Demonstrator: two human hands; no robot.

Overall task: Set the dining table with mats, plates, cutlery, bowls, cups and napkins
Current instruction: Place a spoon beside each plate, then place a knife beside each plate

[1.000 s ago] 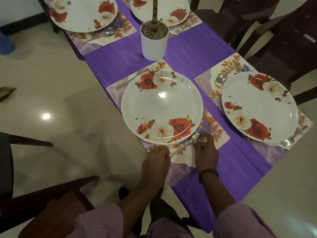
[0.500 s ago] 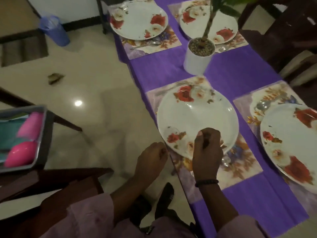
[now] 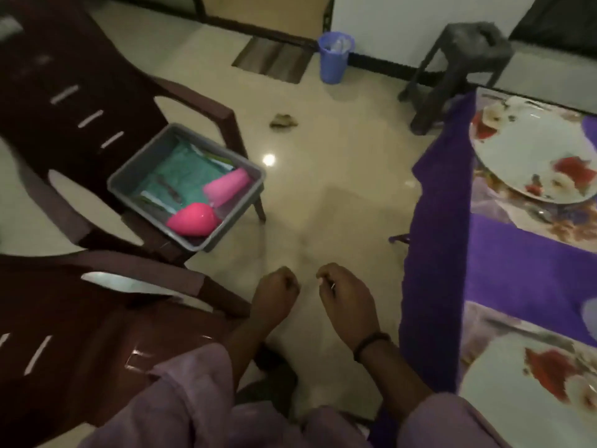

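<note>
Both the left hand (image 3: pixel 274 297) and right hand (image 3: pixel 344 299) hang loosely curled, holding nothing, over the floor, while two pink plastic cups (image 3: pixel 211 202) lie in a grey tub (image 3: pixel 142 169) on the far-left chair (image 3: pixel 80 101): likely light, rigid, best gripped round the body.

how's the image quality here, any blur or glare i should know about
Head view: dim and soft all over, with motion smear on the chair and plate; a small bright glare spot on the floor; wide-angle bending at the table edge; both hands dark, fingers hard to read.
</note>
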